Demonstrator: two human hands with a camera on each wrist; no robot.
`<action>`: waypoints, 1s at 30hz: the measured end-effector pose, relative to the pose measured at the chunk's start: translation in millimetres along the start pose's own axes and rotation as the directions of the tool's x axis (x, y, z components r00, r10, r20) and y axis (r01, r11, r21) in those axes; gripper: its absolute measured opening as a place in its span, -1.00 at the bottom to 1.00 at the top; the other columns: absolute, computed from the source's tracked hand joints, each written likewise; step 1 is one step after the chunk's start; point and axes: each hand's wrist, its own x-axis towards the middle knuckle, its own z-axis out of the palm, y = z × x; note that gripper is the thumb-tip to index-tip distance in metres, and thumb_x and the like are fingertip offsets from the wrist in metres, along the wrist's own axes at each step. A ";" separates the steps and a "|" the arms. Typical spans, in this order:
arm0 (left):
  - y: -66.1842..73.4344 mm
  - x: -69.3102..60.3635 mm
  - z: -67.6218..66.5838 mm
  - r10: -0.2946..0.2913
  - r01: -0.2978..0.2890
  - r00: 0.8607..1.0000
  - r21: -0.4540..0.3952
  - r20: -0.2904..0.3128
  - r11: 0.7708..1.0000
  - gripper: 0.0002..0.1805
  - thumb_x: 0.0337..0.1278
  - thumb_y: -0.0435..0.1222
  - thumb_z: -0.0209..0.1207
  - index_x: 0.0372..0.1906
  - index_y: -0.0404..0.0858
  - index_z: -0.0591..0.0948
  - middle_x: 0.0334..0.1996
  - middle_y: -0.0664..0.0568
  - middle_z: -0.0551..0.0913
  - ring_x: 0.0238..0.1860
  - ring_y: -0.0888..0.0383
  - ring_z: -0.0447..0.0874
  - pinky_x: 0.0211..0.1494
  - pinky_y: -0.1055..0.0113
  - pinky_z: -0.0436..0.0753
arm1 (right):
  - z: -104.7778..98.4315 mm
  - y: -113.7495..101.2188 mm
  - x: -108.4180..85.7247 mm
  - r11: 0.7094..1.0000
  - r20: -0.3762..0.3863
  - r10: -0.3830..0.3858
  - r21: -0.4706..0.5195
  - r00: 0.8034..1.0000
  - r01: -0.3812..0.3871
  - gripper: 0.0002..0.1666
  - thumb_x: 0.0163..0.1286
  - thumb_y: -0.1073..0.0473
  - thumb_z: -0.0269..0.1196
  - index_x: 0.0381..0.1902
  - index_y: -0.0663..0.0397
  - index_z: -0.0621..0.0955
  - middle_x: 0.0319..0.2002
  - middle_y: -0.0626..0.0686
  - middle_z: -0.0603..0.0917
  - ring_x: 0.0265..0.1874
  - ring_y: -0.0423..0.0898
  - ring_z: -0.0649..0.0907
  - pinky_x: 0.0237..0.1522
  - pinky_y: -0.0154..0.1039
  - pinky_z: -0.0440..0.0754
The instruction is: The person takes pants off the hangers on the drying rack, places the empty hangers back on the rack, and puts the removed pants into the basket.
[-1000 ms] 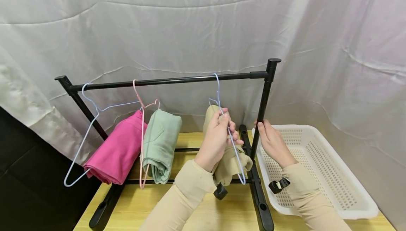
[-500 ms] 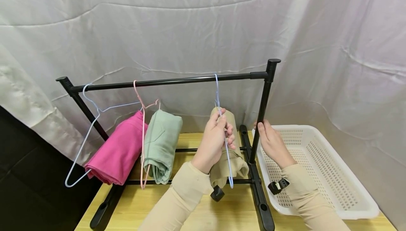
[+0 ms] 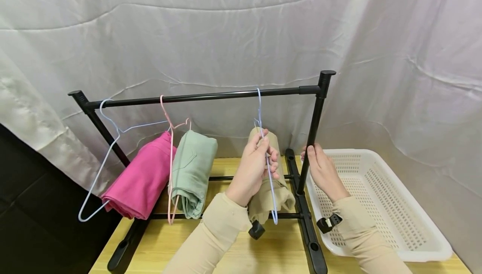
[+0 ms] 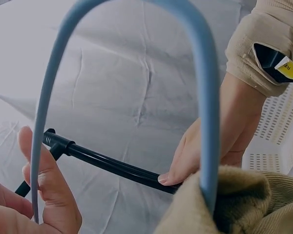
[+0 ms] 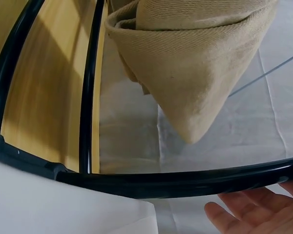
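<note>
My left hand (image 3: 255,169) pinches one arm of a light blue clothes hanger (image 3: 273,201) between thumb and fingers. The hanger's hook sits on the top bar of the black rack (image 3: 214,96). Folded over it is a khaki garment (image 3: 261,205), partly hidden behind that hand; its folded end (image 5: 190,83) hangs beside the post in the right wrist view. My right hand (image 3: 324,173) holds the rack's right upright post (image 3: 314,127), thumb in front and fingers behind. In the left wrist view the hanger's rounded end (image 4: 210,102) looms close, edge-on.
A folded pink garment (image 3: 141,177) hangs on another blue hanger (image 3: 92,182) at the left. Beside it, a green one (image 3: 193,173) hangs on a pink hanger (image 3: 170,173). A white perforated basket (image 3: 410,198) stands right of the rack on the wooden table (image 3: 275,253).
The blue hanger has turned more edge-on, its lower end swinging left with the khaki garment. My left hand still pinches it; my right hand stays on the post.
</note>
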 end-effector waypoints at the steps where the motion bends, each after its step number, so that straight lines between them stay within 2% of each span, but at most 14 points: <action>1: -0.1 0.1 -0.2 -0.001 0.001 1.000 0.002 -0.001 1.000 -0.57 0.80 -0.17 -0.18 0.57 -0.03 0.27 -0.49 0.06 0.45 -0.64 0.24 0.37 -0.60 0.41 0.63 | 0.7 0.2 0.1 1.000 -0.002 0.000 0.007 1.000 0.000 -0.40 0.84 -0.10 -0.30 0.21 0.25 0.49 0.04 0.33 0.77 0.07 0.33 0.76 0.18 0.29 0.62; 8: -1.2 0.4 -1.7 0.009 -0.009 1.000 0.012 0.008 1.000 -0.56 0.80 -0.15 -0.16 0.58 -0.04 0.26 -0.50 0.06 0.44 -0.67 0.24 0.36 -0.62 0.41 0.62 | 4.1 -1.0 -1.0 0.995 0.028 0.043 0.086 0.999 -0.045 -0.38 0.83 -0.15 -0.34 0.20 0.23 0.45 0.08 0.34 0.76 0.12 0.33 0.77 0.27 0.26 0.61; 10: -1.0 0.2 -1.9 0.012 -0.012 1.000 0.019 0.014 1.000 -0.54 0.80 -0.15 -0.16 0.60 -0.03 0.25 -0.51 0.07 0.44 -0.68 0.24 0.35 -0.62 0.41 0.60 | 4.6 -1.0 -1.1 0.994 0.032 0.055 0.097 0.998 -0.058 -0.38 0.83 -0.15 -0.35 0.19 0.22 0.45 0.05 0.32 0.77 0.10 0.31 0.78 0.28 0.17 0.61; 14: -0.7 -0.3 -2.8 0.010 -0.010 1.000 0.049 0.014 0.999 -0.51 0.80 -0.12 -0.16 0.63 0.00 0.22 -0.51 0.09 0.41 -0.67 0.24 0.31 -0.64 0.42 0.52 | 5.6 -1.1 -1.1 0.990 0.044 0.086 0.110 0.995 -0.090 -0.36 0.83 -0.17 -0.36 0.17 0.19 0.48 -0.01 0.27 0.78 0.04 0.24 0.77 0.19 -0.16 0.59; 16: -0.1 -0.8 -3.1 0.007 -0.008 1.000 0.060 0.008 0.998 -0.51 0.80 -0.12 -0.17 0.64 0.01 0.22 -0.51 0.10 0.38 -0.67 0.24 0.28 -0.65 0.44 0.45 | 5.9 -1.1 -0.9 0.988 0.053 0.098 0.116 0.994 -0.104 -0.34 0.83 -0.18 -0.38 0.17 0.18 0.48 -0.03 0.27 0.77 0.02 0.22 0.76 0.16 -0.23 0.57; 23: 2.5 -1.4 -4.4 0.010 -0.008 1.000 0.112 -0.017 0.994 -0.56 0.81 -0.11 -0.17 0.57 -0.01 0.30 -0.56 0.14 0.31 -0.71 0.28 0.16 -0.70 0.48 0.21 | 6.3 0.2 -0.2 0.983 0.065 0.123 0.129 0.990 -0.131 -0.32 0.81 -0.21 -0.42 0.16 0.18 0.45 -0.05 0.29 0.73 0.01 0.16 0.72 0.18 -0.14 0.52; 30: 4.0 -2.8 -6.5 0.014 -0.008 0.999 0.164 -0.035 0.986 -0.61 0.82 -0.09 -0.23 0.49 0.00 0.36 -0.59 0.17 0.25 -0.74 0.29 0.11 -0.71 0.47 0.14 | 6.8 -1.9 -0.9 0.980 0.071 0.131 0.142 0.989 -0.140 -0.35 0.82 -0.19 -0.40 0.15 0.18 0.46 -0.09 0.23 0.73 0.00 0.11 0.72 0.13 -0.28 0.51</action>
